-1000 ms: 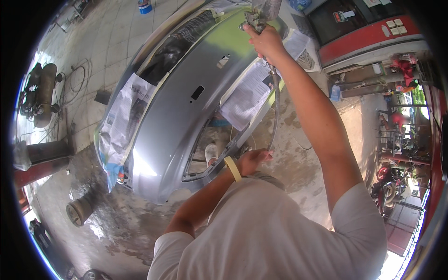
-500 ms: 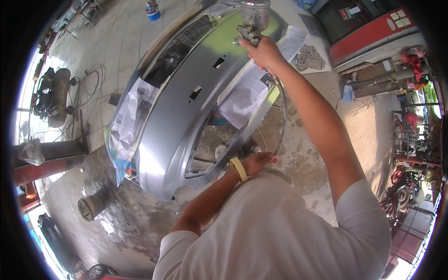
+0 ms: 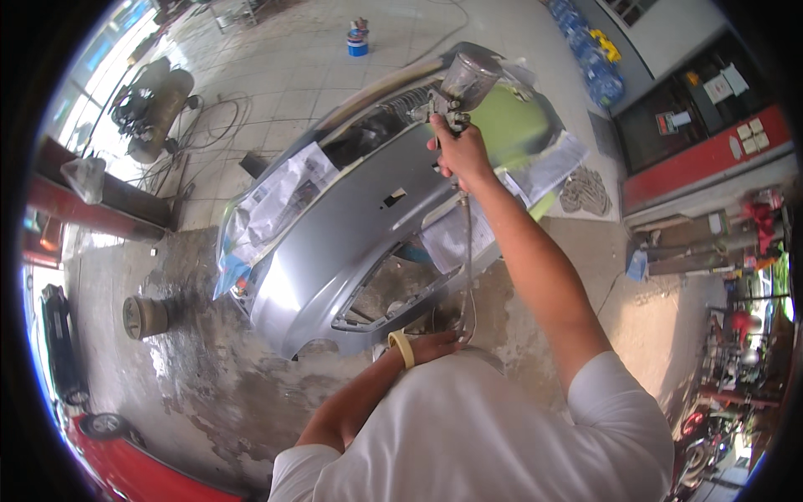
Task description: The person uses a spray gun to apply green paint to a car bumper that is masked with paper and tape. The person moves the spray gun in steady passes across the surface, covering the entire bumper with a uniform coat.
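My right hand [image 3: 462, 156] is closed round a metal spray gun [image 3: 446, 115] with a cup [image 3: 471, 79] on top. It is held above a car bumper [image 3: 326, 238], which is grey over most of its length and yellow-green at the far right end. Newspaper [image 3: 280, 197] and tape mask parts of the bumper. From the gun an air hose [image 3: 468, 259] hangs down to my left hand [image 3: 437, 345], which grips it near my waist, its fingertips partly hidden. Round my left wrist sits a roll of masking tape [image 3: 402, 348].
Beyond the bumper stands a blue can [image 3: 358, 47]. At far left are an air compressor [image 3: 163, 113] and a red post [image 3: 100, 197]. A bucket [image 3: 145, 318] stands on the wet floor, a red car [image 3: 150, 460] behind it. Bundled cloth [image 3: 585, 192] lies right of the bumper.
The view has shifted, so the bumper appears lower and further right. My right hand has moved the spray gun from the yellow-green end back toward the grey part. The hose now hangs straighter.
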The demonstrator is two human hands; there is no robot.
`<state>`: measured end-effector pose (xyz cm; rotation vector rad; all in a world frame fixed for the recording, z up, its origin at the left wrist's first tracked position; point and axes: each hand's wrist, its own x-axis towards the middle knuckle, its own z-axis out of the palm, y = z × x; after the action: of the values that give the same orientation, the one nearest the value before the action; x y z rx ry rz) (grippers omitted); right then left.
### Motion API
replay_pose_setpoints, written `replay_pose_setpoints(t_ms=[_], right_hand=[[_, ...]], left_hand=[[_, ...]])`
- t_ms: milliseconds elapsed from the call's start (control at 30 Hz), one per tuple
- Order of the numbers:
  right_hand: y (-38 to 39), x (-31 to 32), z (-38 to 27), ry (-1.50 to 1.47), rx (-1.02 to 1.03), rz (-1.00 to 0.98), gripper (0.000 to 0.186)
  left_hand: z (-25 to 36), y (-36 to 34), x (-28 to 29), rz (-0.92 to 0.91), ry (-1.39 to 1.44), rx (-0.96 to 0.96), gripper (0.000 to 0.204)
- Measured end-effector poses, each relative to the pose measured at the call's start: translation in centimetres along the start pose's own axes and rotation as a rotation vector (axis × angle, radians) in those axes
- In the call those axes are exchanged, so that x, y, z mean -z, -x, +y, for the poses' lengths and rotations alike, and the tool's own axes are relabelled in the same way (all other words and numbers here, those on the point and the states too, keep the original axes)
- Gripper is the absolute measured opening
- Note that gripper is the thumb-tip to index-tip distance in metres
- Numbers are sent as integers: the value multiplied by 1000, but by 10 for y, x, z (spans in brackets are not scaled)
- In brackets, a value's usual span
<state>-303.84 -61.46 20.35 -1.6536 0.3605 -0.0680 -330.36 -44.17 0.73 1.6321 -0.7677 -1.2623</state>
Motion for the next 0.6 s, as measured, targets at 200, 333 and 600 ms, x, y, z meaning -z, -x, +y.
replay_pose_setpoints(t_ms=[200, 333, 600], right_hand=[[-14, -84, 22, -75, -79, -93, 36], [-21, -117, 38, -72, -118, -143, 35], [-61, -123, 47, -75, -144, -228, 36]], left_hand=[[-17, 63, -16, 138, 329, -20, 53], [-1, 82, -20, 255, 436, 52, 50], [19, 42, -15, 383, 481, 68, 49]])
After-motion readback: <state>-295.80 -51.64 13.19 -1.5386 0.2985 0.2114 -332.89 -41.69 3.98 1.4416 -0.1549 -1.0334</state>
